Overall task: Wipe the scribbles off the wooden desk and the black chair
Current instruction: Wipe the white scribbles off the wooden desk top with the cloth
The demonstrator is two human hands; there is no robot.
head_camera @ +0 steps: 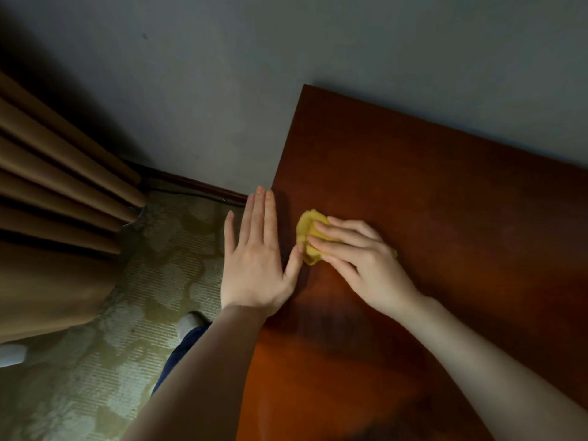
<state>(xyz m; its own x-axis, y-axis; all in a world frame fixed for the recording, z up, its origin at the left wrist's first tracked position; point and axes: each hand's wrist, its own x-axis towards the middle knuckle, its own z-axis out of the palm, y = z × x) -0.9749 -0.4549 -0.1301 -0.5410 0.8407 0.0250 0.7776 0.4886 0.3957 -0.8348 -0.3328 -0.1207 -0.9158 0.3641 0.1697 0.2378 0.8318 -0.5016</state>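
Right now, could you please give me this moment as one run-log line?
right hand: presses yellow cloth on wooden desk | left hand: flat, at desk's left edge

cloth on desk, curtain left, carpet between

Single view, head-worn. We look forward and steeply down from above the near edge of the wooden desk, the frame tilted so the desk runs diagonally through the right half. We stand close: both forearms enter from the bottom edge, and the left hand and right hand sit near centre. The wide lens takes in the grey wall on top, the curtain at left and the carpet lower left.
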